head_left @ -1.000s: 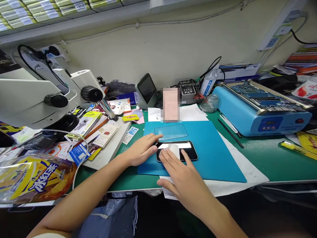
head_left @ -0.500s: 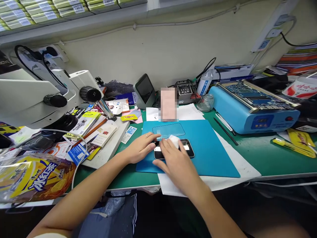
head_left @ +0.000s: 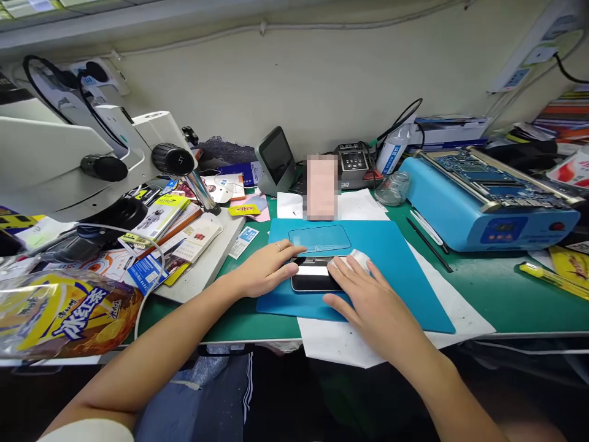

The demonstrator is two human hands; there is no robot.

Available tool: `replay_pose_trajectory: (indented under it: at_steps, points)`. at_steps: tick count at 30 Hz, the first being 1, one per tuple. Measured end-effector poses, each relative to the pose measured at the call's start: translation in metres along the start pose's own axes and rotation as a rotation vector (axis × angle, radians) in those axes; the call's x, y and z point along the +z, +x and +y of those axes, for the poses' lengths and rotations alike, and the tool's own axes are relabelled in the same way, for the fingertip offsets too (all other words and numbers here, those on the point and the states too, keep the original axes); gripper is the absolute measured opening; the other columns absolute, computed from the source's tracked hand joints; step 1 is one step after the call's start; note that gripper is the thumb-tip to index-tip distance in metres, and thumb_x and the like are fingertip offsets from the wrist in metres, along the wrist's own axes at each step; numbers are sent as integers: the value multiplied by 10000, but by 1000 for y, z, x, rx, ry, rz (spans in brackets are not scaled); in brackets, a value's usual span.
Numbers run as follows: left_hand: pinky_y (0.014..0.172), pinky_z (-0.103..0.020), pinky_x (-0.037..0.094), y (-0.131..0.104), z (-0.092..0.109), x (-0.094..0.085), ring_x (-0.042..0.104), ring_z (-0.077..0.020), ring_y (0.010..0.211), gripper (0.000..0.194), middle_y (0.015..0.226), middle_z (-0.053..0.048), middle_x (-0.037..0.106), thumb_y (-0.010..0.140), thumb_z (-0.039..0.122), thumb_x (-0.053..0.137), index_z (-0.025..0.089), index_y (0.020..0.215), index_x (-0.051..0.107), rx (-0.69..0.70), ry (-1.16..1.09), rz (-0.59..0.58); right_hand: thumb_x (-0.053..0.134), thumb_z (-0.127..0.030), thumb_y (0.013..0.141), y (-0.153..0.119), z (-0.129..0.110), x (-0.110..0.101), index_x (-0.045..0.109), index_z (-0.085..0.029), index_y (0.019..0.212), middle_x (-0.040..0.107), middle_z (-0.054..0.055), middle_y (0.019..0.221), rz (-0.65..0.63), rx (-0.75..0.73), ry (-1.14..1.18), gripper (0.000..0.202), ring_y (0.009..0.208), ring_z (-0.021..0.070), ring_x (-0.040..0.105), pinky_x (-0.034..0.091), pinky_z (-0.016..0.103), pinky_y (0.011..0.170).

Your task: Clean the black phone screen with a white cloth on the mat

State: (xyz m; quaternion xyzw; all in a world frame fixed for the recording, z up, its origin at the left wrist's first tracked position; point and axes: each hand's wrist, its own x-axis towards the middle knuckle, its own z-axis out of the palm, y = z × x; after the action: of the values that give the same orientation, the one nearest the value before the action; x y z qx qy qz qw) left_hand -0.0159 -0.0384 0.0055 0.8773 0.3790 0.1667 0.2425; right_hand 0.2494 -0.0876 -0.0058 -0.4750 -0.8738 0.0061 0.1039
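A smartphone (head_left: pixel 315 282) with a dark, glossy screen lies flat on a blue mat (head_left: pixel 377 239). At its left end, my left hand (head_left: pixel 267 268) steadies it with thumb and fingers. My right hand (head_left: pixel 368 294) presses a folded white wipe (head_left: pixel 356 261) onto the phone's right part, fingers lying over the wipe and hiding that end. Just behind the phone, a clear glass screen cover with a thin black border (head_left: pixel 319 238) rests on the mat.
A microscope (head_left: pixel 115 166) stands at left above papers and booklets. A drink bottle pack (head_left: pixel 78 313) lies front left. A blue heating machine (head_left: pixel 488 209) with circuit boards is at right, beside pen-like tools (head_left: pixel 429 242), a glass jar (head_left: pixel 393 188) and a yellow cutter (head_left: pixel 552 281).
My right hand and the wipe have slid right along the phone, uncovering its left and middle part. My left hand stays at the phone's left end. The view has shifted slightly.
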Motion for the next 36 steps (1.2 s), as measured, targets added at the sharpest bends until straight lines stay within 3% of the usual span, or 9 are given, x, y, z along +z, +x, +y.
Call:
replay_pose_trajectory:
  at_steps: [4,8,13,16,19,22,26,32,36]
  points:
    - [1007,-462,464,0,-1,1,587,-293,1126,684,1242,-156,592,1048,612,177,156,1456,482,27,-16,17,363,-596,1019,28,-44,5,514,-72,1468,476,174,1547,-4,-52,-3,706,1492,349,346,284,614,1202]
    - [999,-452,466,-1,-1,1,591,-284,1111,679,1211,-142,615,1047,621,162,182,1469,462,35,-46,39,365,-627,1006,21,-68,7,461,-94,1508,463,146,1559,11,-135,98,738,1488,301,368,283,572,1220]
    - [1026,-461,448,-2,-1,0,579,-293,1148,677,1244,-149,601,1047,623,174,178,1480,445,25,-25,16,370,-567,1033,-17,-33,3,430,-171,1538,486,93,1549,13,-138,91,644,1453,277,431,366,533,1175]
    - [1051,-460,435,-2,-2,0,563,-298,1197,667,1309,-156,576,1053,608,189,168,1489,436,24,-10,2,356,-575,1034,-18,-10,1,422,-175,1543,477,107,1553,-1,-68,43,651,1444,302,442,366,572,1161]
    - [1049,-466,440,-1,-1,0,565,-303,1200,678,1315,-156,576,1048,620,185,171,1488,441,20,2,5,325,-599,1030,4,-14,2,438,-126,1530,471,138,1554,-17,-32,33,697,1457,311,420,379,560,1154]
    - [1040,-474,450,-2,-1,0,575,-302,1179,695,1293,-162,587,1047,622,169,154,1482,443,27,-3,9,312,-605,1029,25,-38,5,466,-101,1508,472,144,1554,-24,-65,60,712,1468,311,401,356,550,1173]
    - [1038,-471,454,-2,-1,-1,576,-304,1181,706,1296,-169,591,1045,627,161,143,1470,451,37,-9,13,316,-619,1024,17,-57,6,474,-132,1508,459,111,1567,-19,-101,116,704,1488,299,367,315,544,1198]
    - [1048,-462,442,-2,-1,-1,564,-308,1215,678,1345,-161,569,1049,618,182,167,1486,439,25,6,-4,333,-578,1040,-25,-11,-1,402,-209,1555,455,87,1566,-37,-47,67,637,1465,294,409,314,597,1178]
    - [1041,-478,445,-1,-1,-1,568,-314,1207,672,1322,-158,582,1047,621,187,182,1487,440,8,-12,1,303,-634,1021,-6,-6,-1,420,-167,1545,449,125,1566,-50,55,65,711,1477,317,383,313,611,1179]
